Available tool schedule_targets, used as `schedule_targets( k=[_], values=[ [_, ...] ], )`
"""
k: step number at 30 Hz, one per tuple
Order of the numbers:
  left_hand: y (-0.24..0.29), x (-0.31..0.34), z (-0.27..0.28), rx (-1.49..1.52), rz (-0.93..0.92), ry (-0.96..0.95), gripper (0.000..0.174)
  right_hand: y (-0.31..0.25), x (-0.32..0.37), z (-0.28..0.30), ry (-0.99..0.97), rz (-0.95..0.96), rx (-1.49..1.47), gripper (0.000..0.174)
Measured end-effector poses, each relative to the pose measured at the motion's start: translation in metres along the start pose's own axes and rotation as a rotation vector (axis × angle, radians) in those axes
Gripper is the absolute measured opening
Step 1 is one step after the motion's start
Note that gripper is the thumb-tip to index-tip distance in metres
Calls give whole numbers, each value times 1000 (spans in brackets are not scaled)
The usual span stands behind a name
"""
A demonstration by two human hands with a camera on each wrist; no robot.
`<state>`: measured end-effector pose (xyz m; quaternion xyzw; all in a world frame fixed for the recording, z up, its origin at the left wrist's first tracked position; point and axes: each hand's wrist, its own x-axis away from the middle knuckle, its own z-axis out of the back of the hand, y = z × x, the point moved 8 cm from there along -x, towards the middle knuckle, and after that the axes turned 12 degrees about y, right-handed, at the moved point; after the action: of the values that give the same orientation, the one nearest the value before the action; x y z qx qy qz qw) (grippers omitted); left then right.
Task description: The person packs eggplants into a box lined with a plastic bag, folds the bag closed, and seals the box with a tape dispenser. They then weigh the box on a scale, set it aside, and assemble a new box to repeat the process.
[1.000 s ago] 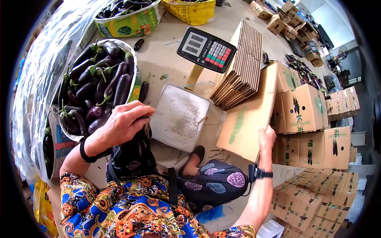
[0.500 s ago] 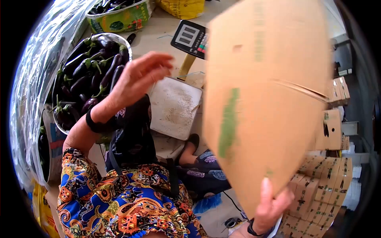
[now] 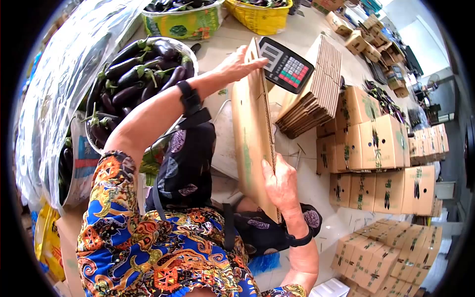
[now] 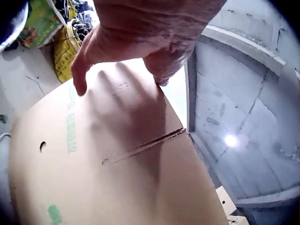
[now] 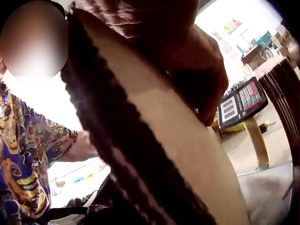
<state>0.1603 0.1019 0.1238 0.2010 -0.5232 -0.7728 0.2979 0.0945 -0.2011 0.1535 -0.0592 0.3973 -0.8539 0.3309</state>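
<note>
A flattened cardboard box [image 3: 250, 133], plain brown with green print, stands on edge in front of the body, overlapping the metal weighing platform [image 3: 225, 143] in the head view. My right hand [image 3: 283, 184] grips its near edge, thumb over the side facing me. At the far end is my left hand [image 3: 237, 67], fingers spread and mostly straight at the top edge. Shadows of those fingers fall on the cardboard [image 4: 126, 126] in the left wrist view. Up close in the right wrist view, the folded layers' corrugated edge [image 5: 136, 136] shows beside the gripping hand.
A round tub of eggplants [image 3: 193, 49] stands at the left beside plastic sheeting [image 3: 64, 84]. Behind the cardboard is the scale display [image 3: 287, 64], with a stack of flattened boxes [image 3: 316, 84] next to it. Closed cartons [image 3: 381, 148] are piled at the right.
The right hand lifted the flattened box from the right, swung it up broadside, then turned it edge-on in front of the body. The left hand reached forward to the box's far end.
</note>
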Motion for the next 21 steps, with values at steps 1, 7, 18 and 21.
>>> schedule_targets(
  k=[1,7,18,21],
  values=[
    [3,6,-5,74,77,-74,111,-1,-4,-1,-18,-15,-25,35],
    [7,-4,-16,238,2,-215,107,31,-17,-15,-302,-492,-708,59],
    [48,7,55,-353,-554,93,32,71,-77,51,79,-272,1,34],
    [41,27,67,-397,-671,1,46,82,-95,64,134,-256,35,36]
  ],
)
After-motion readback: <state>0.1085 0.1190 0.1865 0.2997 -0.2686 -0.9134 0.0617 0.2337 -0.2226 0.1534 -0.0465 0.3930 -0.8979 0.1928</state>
